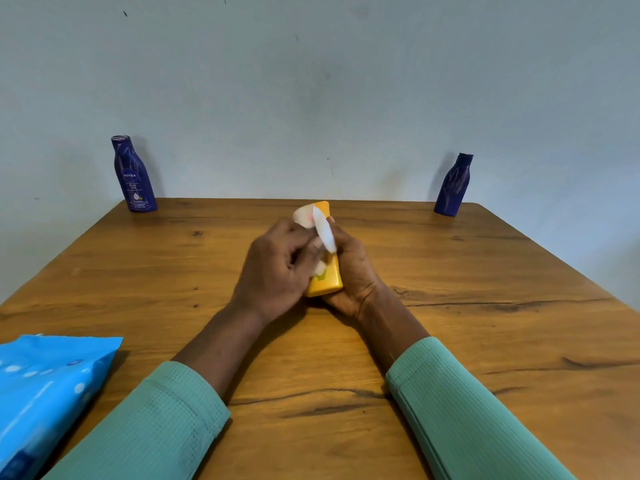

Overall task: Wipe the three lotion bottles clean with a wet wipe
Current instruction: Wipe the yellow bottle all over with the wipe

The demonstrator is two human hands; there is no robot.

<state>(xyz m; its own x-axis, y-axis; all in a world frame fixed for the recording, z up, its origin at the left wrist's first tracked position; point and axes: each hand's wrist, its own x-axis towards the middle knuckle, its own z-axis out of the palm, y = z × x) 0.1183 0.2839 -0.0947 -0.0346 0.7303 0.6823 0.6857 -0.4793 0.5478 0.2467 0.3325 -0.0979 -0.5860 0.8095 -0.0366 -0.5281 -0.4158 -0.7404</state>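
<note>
A yellow lotion bottle is held over the middle of the table, its top pointing away from me. My right hand grips it from the right and below. My left hand presses a white wet wipe against the bottle's upper part; the wipe covers much of the bottle's top. Two dark blue lotion bottles stand upright at the table's far edge: one at the far left corner, its label facing me, one at the far right corner.
A blue wet wipe pack lies at the near left of the wooden table. A pale wall rises right behind the far edge.
</note>
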